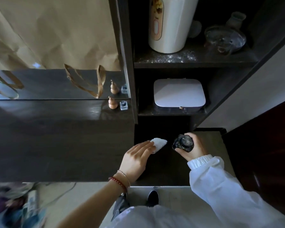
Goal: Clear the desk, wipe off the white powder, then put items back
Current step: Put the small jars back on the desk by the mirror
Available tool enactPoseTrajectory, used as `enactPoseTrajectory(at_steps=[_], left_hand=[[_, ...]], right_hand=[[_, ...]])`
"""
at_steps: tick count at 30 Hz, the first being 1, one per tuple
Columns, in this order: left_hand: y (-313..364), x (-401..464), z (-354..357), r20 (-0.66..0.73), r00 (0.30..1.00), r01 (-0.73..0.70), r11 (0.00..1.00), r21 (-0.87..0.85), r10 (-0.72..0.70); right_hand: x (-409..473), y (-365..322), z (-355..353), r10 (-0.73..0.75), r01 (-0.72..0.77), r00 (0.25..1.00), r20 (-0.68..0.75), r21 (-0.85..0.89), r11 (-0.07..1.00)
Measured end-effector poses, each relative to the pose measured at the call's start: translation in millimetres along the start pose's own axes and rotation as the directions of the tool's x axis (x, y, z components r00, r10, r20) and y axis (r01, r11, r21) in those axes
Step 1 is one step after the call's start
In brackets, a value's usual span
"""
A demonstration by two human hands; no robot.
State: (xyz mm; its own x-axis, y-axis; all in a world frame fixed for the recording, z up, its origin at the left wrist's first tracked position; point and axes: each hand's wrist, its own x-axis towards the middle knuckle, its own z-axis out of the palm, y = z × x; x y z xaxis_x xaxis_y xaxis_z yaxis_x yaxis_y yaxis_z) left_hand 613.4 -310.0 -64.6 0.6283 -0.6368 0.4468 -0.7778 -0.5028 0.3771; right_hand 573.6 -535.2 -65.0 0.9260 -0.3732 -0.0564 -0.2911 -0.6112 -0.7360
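Dark wood worktop with shelving at 1 o'clock. Left hand lies flat, fingers straight and together, pressing a white cloth that pokes out at their tips. Right hand, at 3 o'clock of the cloth, curls its fingers round a dark speckled jar. White powder dusts the upper shelf at 12 o'clock.

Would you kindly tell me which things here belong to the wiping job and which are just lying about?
In use: white cloth under the left hand; dark jar held in the right hand; white powder on the upper shelf.

Lying about: paper bag, wooden gourd, white box.
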Motion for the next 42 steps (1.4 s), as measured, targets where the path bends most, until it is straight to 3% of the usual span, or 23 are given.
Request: enactPoseTrajectory(at_steps=[4, 9, 11, 14, 16, 19, 23, 28, 35, 38, 42], left_hand=[[-1, 0, 54, 0.243, 0.970, -0.003, 1.000, 0.002, 0.003], [-5, 5, 112, 0.368, 0.929, -0.036, 0.999, 0.010, 0.029], [-12, 2, 128, 0.475, 0.880, -0.010, 1.000, 0.010, 0.004], [-24, -9, 143, 0.607, 0.794, -0.089, 0.991, 0.098, 0.011], [-31, -12, 150, 0.635, 0.772, -0.104, 0.976, 0.189, -0.041], [-31, -11, 149, 0.651, 0.737, -0.013, 0.958, 0.286, -0.184], [-27, -8, 158, 0.744, 0.634, -0.046, 0.951, 0.307, -0.209], [-25, -1, 175, 0.747, 0.573, 0.073, 0.929, 0.363, -0.337], [-22, 0, 175, 0.763, 0.538, 0.077, 0.923, 0.377, -0.357], [-15, 11, 159, 0.701, 0.592, 0.175, 0.912, 0.370, -0.398], [-10, 23, 100, 0.350, 0.865, 0.303, 0.929, 0.211, -0.361]], right_hand=[[-11, 23, -1, 0.096, -0.096, 0.995, -0.040, 0.018, 0.995], [-15, 51, 3, 0.188, -0.186, 0.981, -0.052, 0.044, 0.982], [-15, 62, 7, 0.212, -0.210, 0.976, -0.058, 0.033, 0.977], [-15, 71, 10, 0.224, -0.223, 0.972, -0.072, 0.027, 0.974], [-14, 74, 11, 0.215, -0.214, 0.974, -0.074, 0.015, 0.977], [-11, 73, 11, 0.172, -0.173, 0.980, -0.098, -0.002, 0.985], [-9, 76, 16, 0.119, -0.119, 0.986, -0.120, 0.006, 0.993], [-9, 88, 19, 0.120, -0.123, 0.987, -0.108, -0.023, 0.992], [-2, 97, 19, 0.107, -0.109, 0.993, -0.045, -0.061, 0.992], [0, 82, 21, 0.064, -0.067, 0.996, -0.055, -0.048, 0.997], [0, 38, 25, -0.039, 0.037, 0.996, -0.081, -0.028, 0.999]])
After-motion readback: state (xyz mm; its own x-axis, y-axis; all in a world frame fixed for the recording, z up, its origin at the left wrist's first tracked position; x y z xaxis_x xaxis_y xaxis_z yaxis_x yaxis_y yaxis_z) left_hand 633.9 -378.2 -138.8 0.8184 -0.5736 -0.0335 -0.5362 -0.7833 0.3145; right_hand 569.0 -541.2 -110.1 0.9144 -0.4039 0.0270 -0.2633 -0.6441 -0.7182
